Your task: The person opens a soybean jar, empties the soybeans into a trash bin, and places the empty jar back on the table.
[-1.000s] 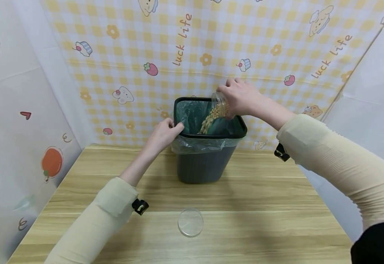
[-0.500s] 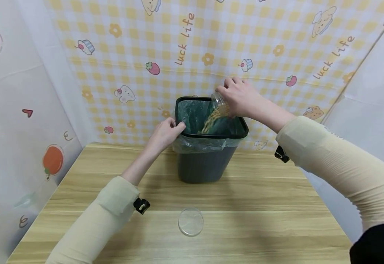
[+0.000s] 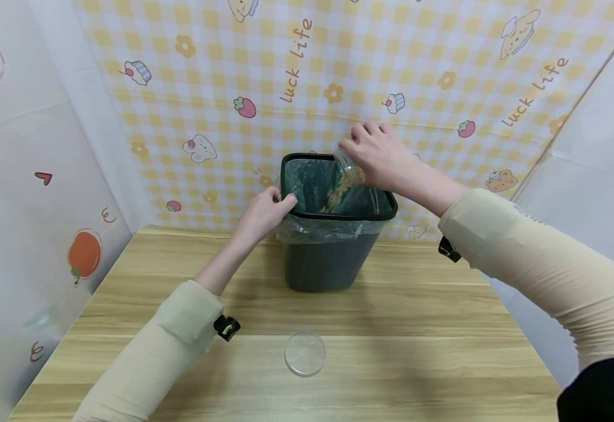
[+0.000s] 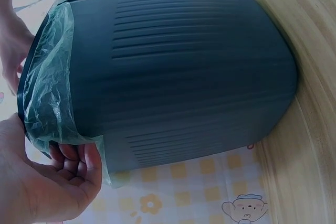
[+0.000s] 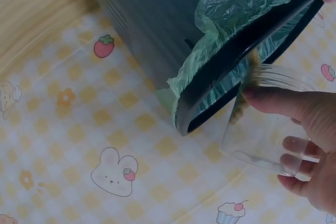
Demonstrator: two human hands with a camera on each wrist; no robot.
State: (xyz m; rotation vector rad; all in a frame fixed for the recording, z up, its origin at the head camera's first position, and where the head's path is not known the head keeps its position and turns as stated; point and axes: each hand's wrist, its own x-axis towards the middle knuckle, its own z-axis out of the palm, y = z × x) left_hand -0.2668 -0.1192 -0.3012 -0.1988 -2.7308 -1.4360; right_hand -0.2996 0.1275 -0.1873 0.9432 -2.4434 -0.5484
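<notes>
A dark grey trash bin (image 3: 319,264) stands on the table against the patterned cloth, lined with a green plastic bag (image 3: 309,230) folded over its black rim. My left hand (image 3: 264,214) grips the rim at the left, thumb on top and curled fingers below, as the left wrist view shows. Above the right part of the opening, my right hand (image 3: 384,155) holds a clear plastic jar (image 5: 265,137) tipped mouth-down toward the inside. Yellowish beans (image 3: 342,189) pour from it into the bag. The bottom of the bin's inside is hidden.
A round clear lid (image 3: 304,354) lies on the wooden table (image 3: 417,328) in front of the bin. Yellow-checked cloth (image 3: 206,105) hangs close behind, and white sheeting (image 3: 16,193) borders the left side.
My right hand has shifted slightly left and tips the jar further. Beans keep falling, and fewer appear in the jar. My left hand stays on the rim.
</notes>
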